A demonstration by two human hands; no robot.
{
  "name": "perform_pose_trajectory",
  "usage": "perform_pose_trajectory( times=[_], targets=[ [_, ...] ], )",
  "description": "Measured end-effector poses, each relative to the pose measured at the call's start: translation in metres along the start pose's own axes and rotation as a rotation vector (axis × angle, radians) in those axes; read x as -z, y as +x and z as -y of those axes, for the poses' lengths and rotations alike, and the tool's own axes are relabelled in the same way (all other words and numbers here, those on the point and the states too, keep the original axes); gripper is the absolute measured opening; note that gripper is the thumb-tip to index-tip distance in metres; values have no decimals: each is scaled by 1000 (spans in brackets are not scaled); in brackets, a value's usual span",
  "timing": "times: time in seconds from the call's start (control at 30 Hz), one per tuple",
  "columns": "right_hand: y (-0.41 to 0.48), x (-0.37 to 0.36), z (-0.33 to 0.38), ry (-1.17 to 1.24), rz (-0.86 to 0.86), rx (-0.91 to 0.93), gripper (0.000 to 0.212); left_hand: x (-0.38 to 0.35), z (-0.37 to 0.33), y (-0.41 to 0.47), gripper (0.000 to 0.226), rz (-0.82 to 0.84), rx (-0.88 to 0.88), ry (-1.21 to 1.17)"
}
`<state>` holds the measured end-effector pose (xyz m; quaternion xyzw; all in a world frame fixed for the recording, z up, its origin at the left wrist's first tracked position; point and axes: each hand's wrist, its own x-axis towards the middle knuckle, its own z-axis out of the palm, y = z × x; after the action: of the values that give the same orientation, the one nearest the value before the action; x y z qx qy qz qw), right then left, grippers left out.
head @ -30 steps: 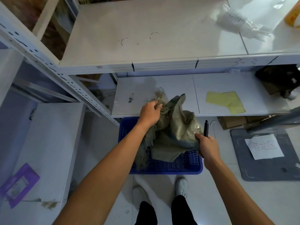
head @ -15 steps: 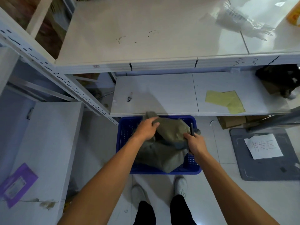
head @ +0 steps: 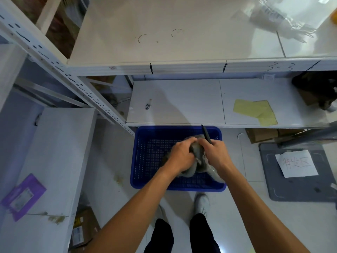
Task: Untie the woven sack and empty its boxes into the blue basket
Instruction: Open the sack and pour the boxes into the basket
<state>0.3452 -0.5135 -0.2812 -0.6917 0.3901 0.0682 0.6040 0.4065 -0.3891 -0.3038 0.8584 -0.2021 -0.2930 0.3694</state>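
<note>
The blue basket [head: 144, 157] stands on the floor below the lower shelf. Over its right half, the grey-green woven sack [head: 197, 156] is bunched into a small wad. My left hand [head: 180, 155] is closed on the sack's left side. My right hand [head: 216, 155] grips its right side and also holds a black pen [head: 206, 134] that sticks up past the knuckles. A loose tail of the sack [head: 216, 175] hangs toward the basket's front right corner. No boxes show in the basket's visible mesh floor.
A white lower shelf [head: 175, 101] carries a small metal clip [head: 148, 106] and yellow sheets [head: 255, 112]. A grey mat with a paper note [head: 297, 163] lies to the right. A purple packet [head: 23, 196] rests on the left shelf. My shoes [head: 201, 202] stand just behind the basket.
The sack, held spread and raised over the basket a second ago, has been lowered and crumpled into a tight wad. Both hands have come together over the basket's right half.
</note>
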Motion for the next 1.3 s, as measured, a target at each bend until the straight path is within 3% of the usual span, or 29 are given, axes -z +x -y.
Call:
perform_pose_trajectory(
  times=[0.17, 0.3, 0.4, 0.53, 0.67, 0.77, 0.87, 1.07, 1.3],
  targets=[
    [-5, 4, -30, -179, -171, 225, 17, 27, 1, 3, 18, -29, 58, -128],
    [-26, -8, -57, -422, -207, 378, 63, 42, -9, -10, 18, -19, 12, -246],
    [-35, -18, -72, -516, -245, 313, 79, 49, -19, -20, 22, -21, 2, -249],
    [-27, -22, -71, -530, -229, 119, 66, 56, -24, -23, 23, -27, -30, -206],
    [-24, -18, -63, -588, -198, 132, 46, 67, -37, -27, 26, -104, 62, -577],
    [-22, -15, -67, -718, -146, 134, 19, 78, -41, -29, 27, -134, 63, -611],
    [-18, -7, -63, -700, -137, 152, 24, 86, -41, -34, 27, -114, 22, -536],
    [-32, 5, -36, -530, -233, 365, 17, 112, -51, -52, 25, -304, 7, -571],
    [-44, 15, 23, -519, -291, 443, 24, 130, -68, -71, 19, -307, -27, -449]
  ],
)
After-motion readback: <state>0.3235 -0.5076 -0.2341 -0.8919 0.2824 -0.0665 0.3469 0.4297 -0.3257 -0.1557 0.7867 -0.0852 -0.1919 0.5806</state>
